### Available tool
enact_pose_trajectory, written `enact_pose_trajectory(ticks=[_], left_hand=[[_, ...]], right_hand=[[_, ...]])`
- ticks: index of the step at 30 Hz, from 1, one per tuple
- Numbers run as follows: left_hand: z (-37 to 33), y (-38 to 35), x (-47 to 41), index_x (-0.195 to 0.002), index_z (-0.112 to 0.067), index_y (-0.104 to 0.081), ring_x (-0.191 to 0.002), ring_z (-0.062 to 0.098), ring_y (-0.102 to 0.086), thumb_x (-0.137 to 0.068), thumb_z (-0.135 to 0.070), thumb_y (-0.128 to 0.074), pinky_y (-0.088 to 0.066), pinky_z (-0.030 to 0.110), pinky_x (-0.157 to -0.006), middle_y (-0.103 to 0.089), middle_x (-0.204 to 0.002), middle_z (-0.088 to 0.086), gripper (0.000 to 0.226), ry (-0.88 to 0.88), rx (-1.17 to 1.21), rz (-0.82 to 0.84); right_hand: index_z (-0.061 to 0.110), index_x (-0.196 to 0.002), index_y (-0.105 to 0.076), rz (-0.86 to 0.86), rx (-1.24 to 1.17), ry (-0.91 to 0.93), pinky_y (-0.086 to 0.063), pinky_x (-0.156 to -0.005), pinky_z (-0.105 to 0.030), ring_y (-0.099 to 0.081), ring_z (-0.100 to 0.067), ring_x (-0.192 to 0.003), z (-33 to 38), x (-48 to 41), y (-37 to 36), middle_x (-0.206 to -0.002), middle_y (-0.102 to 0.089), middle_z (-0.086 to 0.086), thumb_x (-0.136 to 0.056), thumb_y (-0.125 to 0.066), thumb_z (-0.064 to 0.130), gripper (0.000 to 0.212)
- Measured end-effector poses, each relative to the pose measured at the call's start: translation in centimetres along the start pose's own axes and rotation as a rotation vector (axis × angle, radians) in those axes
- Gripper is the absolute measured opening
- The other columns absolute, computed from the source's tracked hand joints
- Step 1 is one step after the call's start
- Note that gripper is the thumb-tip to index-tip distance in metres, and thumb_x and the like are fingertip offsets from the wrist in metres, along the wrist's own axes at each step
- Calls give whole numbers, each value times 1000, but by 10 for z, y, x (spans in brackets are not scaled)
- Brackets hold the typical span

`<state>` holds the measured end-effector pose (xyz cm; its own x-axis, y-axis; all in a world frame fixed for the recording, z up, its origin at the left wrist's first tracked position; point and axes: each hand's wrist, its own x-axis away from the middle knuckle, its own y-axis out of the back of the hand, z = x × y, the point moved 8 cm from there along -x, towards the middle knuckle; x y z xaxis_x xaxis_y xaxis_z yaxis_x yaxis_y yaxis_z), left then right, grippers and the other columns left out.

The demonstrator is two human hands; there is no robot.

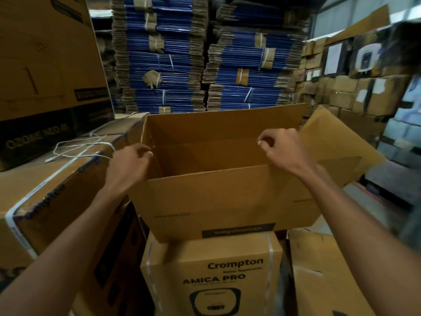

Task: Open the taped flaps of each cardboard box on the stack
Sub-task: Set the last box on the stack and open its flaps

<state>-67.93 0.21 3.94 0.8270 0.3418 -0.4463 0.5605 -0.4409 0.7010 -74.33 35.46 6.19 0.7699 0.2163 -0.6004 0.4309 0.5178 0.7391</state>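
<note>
Open box: we see it at centre, resting on top of the Crompton carton, mouth facing up.
Long axis: it runs left to right across our view, tilted slightly up toward the right.
Flaps: the far flap stands upright. The right flap splays outward to the right. The near flap rises toward us.
Left hand: it is at the box's left end, fingers curled against the end flap's edge. We cannot tell whether they grip it.
Right hand: it hovers over the box's right half, fingers curled in against the thumb. We see nothing held.
Writing, open box: a black band low on the near wall carries upside-down lettering that we cannot read.
Writing, lower carton: "Crompton" and "AMICA PRO", upright, above an appliance drawing.
Writing, dark carton: "OZONE NEO" at far left. The characters after it are blurred.
Left neighbour: a strapped carton with a white cable lying on its top.
Background: bundled blue flat cartons are stacked high.
</note>
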Motion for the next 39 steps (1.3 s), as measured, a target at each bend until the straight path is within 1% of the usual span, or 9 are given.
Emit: enact_pose_trajectory(ticks=[3, 7, 11, 17, 19, 22, 28, 34, 39], left_hand=[[11, 7, -2, -113, -18, -72, -62, 12, -52, -104, -39, -51, -45, 25, -54, -60, -76, -8, 31, 57, 37, -107], [16, -5, 13, -109, -19, -73, -95, 12, -54, -105, -38, -49, -46, 31, -82, -59, -114, -6, 31, 79, 332, -108], [24, -20, 26, -120, -27, -68, -93, 0, -52, -108, -39, -43, -42, 27, -78, -58, -122, -10, 30, 24, 488, -186], [55, -46, 26, -148, -43, -38, -119, 15, -53, -103, -57, -43, -45, 39, -93, -52, -127, -20, 48, 121, 725, -255], [70, -70, 32, -152, -40, -31, -122, 14, -56, -100, -60, -48, -47, 43, -99, -50, -135, -14, 57, 161, 826, -213], [93, -110, 49, -153, -29, -37, -121, 7, -54, -104, -42, -53, -45, 40, -105, -49, -143, -7, 54, 260, 840, -150], [146, -182, 80, -152, -30, -41, -134, 24, -49, -93, -21, -69, -38, 53, -114, -54, -146, -4, 66, 503, 738, 61], [188, -231, 99, -144, -24, -43, -118, 32, -55, -76, -13, -79, -42, 55, -108, -60, -133, 7, 78, 712, 573, 317], [168, -205, 82, -147, -25, -40, -121, 25, -52, -74, -3, -76, -44, 51, -107, -57, -131, 0, 85, 614, 564, 208]], right_hand=[[11, -117, -70, -383, -61, 57, -50, -97, -49, -65, -22, -102, -24, 38, 32, -112, -73, -8, -102, -57, 18, 21], [8, -116, -70, -597, -122, -11, -43, -94, -46, -60, -30, -108, -65, 96, 31, -112, -72, -10, -99, -55, 13, 23], [11, -126, -69, -475, -256, -91, -45, -98, -38, -57, -24, -117, -93, 118, -9, -123, -63, 6, -100, -59, 10, 28], [20, -130, -61, -453, -508, -602, -45, -86, -17, -56, -11, -109, -167, 138, -68, -127, -62, 1, -99, -62, 11, 32], [19, -136, -51, -433, -558, -769, -44, -94, -24, -52, -16, -119, -195, 145, -87, -137, -55, 0, -97, -66, 13, 42], [20, -148, -36, -284, -667, -929, -41, -108, -39, -45, -24, -135, -226, 152, -118, -150, -44, -2, -94, -71, 19, 64], [21, -154, -34, -32, -788, -999, -39, -114, -50, -49, -24, -134, -253, 157, -169, -147, -53, 2, -90, -77, 24, 77], [24, -152, -37, 50, -831, -1013, -40, -103, -48, -50, -25, -133, -264, 163, -187, -146, -55, 3, -81, -84, 37, 86], [31, -135, -47, -36, -785, -932, -44, -109, -48, -56, -23, -124, -264, 153, -166, -133, -61, 5, -79, -85, 20, 68]])
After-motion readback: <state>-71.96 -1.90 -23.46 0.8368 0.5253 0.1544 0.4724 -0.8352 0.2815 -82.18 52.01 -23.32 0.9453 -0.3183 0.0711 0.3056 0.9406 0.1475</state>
